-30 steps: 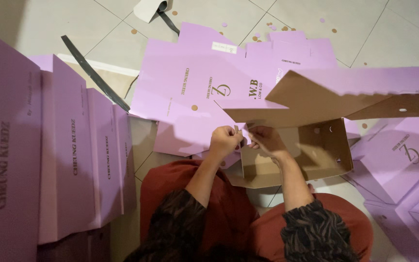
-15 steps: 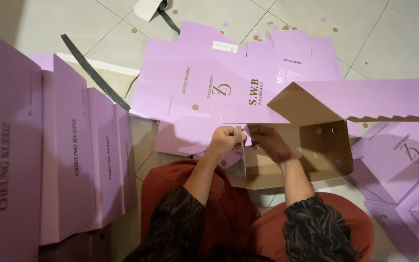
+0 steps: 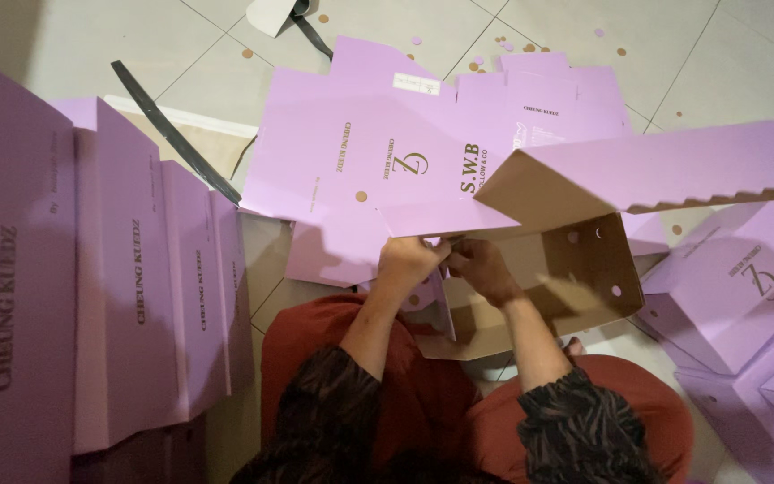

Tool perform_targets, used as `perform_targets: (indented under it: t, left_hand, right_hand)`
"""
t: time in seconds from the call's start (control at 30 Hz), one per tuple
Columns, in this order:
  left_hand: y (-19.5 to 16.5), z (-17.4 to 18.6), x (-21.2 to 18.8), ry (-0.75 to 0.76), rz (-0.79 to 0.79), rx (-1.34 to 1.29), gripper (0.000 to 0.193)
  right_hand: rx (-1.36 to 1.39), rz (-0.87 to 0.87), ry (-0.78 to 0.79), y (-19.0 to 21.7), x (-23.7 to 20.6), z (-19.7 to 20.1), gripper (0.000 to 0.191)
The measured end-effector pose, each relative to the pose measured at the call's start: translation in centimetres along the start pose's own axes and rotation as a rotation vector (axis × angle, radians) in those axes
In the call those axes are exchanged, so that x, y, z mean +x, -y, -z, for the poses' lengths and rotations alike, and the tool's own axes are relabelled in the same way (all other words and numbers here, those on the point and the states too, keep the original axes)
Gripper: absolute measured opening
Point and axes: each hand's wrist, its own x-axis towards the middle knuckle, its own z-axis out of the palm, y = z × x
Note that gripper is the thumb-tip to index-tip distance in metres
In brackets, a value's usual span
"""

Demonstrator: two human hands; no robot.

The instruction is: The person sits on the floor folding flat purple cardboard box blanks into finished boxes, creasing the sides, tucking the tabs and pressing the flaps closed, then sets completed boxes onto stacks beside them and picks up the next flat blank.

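I sit on the floor with a half-folded purple cardboard box (image 3: 584, 269) in front of my knees; its inside is brown. My left hand (image 3: 411, 260) grips a purple flap at the box's near left corner. My right hand (image 3: 481, 267) pinches the same corner from the right, and the fingertips of both hands meet there. The box's long lid panel (image 3: 674, 170), with a zigzag edge, stands raised to the right above the hands.
A flat purple box blank (image 3: 378, 152) lies on the tiled floor beyond the hands. Folded purple boxes (image 3: 127, 269) stand stacked at the left, and more lie at the right (image 3: 745, 287). A black strap (image 3: 176, 134) and small cardboard discs lie on the tiles.
The raised lid panel has swung down and towards the right. Both hands have stayed at the box's near corner, working the flap.
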Motion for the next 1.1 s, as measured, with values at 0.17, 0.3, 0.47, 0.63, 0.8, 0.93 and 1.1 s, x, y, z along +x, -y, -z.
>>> perform_targets:
  t: [0.17,0.3,0.47,0.63,0.8,0.93,1.1]
  left_hand:
    - [2.5,-1.4,1.7,-0.008,-0.121,-0.049,0.032]
    - [3.9,-2.1,1.9,-0.023,-0.129,-0.055,0.031]
    - [4.4,-2.4,1.6,0.054,-0.019,-0.048,0.029]
    - [4.3,-2.5,1.3,-0.046,-0.129,-0.086,0.04]
    - [2.8,-1.7,1.0,0.017,-0.033,-0.077,0.037]
    - [1.6,-0.5,0.8,0.074,0.029,-0.07,0.043]
    - [2.7,-0.8,0.8,0.106,0.127,-0.3,0.048]
  right_hand:
    - [0.242,0.107,0.114,1.0,-0.7,0.1,0.022]
    - [0.256,-0.155,0.146,1.2,-1.3,1.1,0.024]
    - [0.371,-0.194,0.25,0.0,-0.5,1.1,0.022]
    - [0.333,-0.146,0.165,-1.4,0.0,0.5,0.017]
    - [0.105,0.042,0.021,-1.2,0.3,-0.4,0.018]
    - [0.156,0.083,-0.106,-0.7,0.0,-0.8,0.016]
    - [0.275,0.008,-0.047,-0.5,0.0,-0.7,0.02]
